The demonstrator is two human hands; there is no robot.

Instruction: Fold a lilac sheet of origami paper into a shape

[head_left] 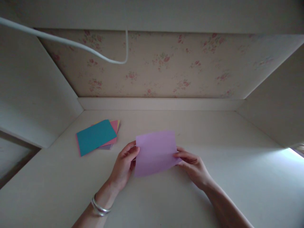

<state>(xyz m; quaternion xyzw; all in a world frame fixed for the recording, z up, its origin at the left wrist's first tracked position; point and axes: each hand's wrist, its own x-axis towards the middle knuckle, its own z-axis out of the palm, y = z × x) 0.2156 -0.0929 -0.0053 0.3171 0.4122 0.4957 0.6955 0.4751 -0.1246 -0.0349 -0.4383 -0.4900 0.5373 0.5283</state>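
Note:
A square-looking sheet of light purple paper (pixel 155 153) is held up between my two hands over the white desktop. My left hand (pixel 124 164) pinches its left edge, with the thumb on the front and the other fingers behind. At the lower right corner, my right hand (pixel 192 166) grips the paper between thumb and fingers, and that corner bends slightly. To the left lies a loose, fanned stack of coloured paper (pixel 96 136), teal on top, with pink, yellow and purple edges showing beneath.
The white desktop (pixel 152 202) runs back to a low ledge (pixel 161 104) below floral wallpaper (pixel 152 69). Pale side panels (pixel 35 72) stand at left and right. A white cable (pixel 78 46) hangs in a loop at the upper left, and a shelf overhangs the back.

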